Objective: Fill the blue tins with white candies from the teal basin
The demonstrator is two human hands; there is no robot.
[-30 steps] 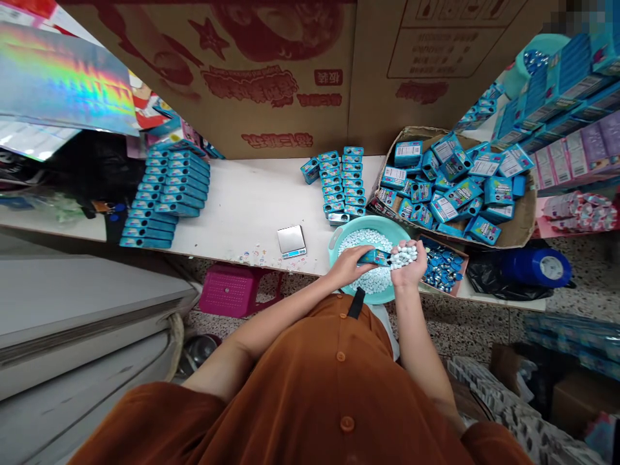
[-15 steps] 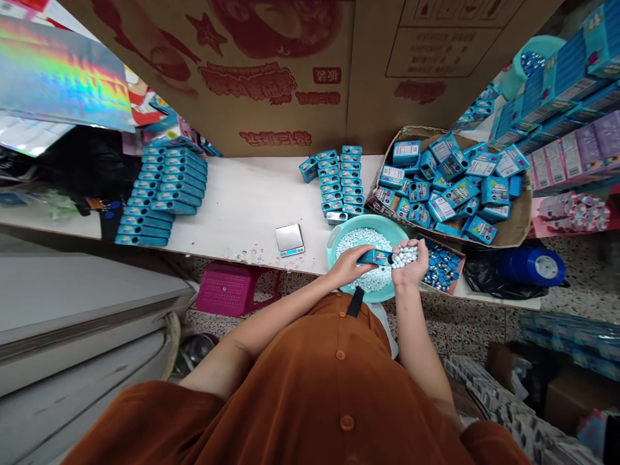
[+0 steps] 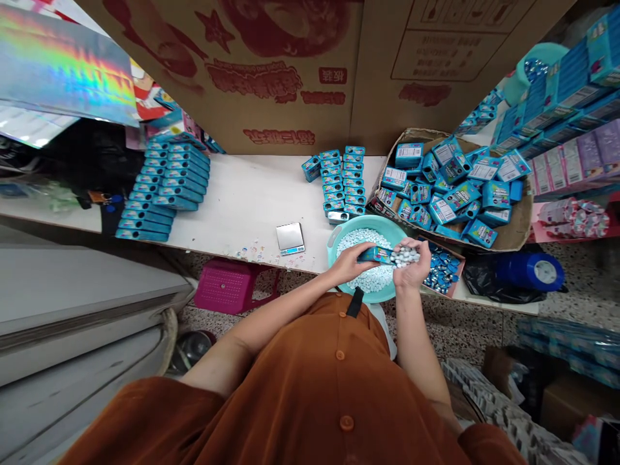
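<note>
My left hand (image 3: 349, 263) grips a small blue tin (image 3: 376, 255) held sideways above the teal basin (image 3: 339, 235). The basin holds a heap of white tablets (image 3: 371, 278). My right hand (image 3: 411, 266) is cupped at the tin's open end with a handful of white tablets (image 3: 404, 256) in its palm. Both hands hover over the basin at the table's near edge.
A cardboard tray (image 3: 520, 223) of loose blue tins sits to the right, with a flat box of blue lids (image 3: 443, 268) before it. Stacked tins (image 3: 341, 181) stand behind the basin, more stacks (image 3: 162, 190) at far left. A small scale (image 3: 289, 237) lies on the white table (image 3: 252, 194).
The hands stay together over the basin; the pile of tablets in my right palm looks slightly smaller and lower against the tin.
</note>
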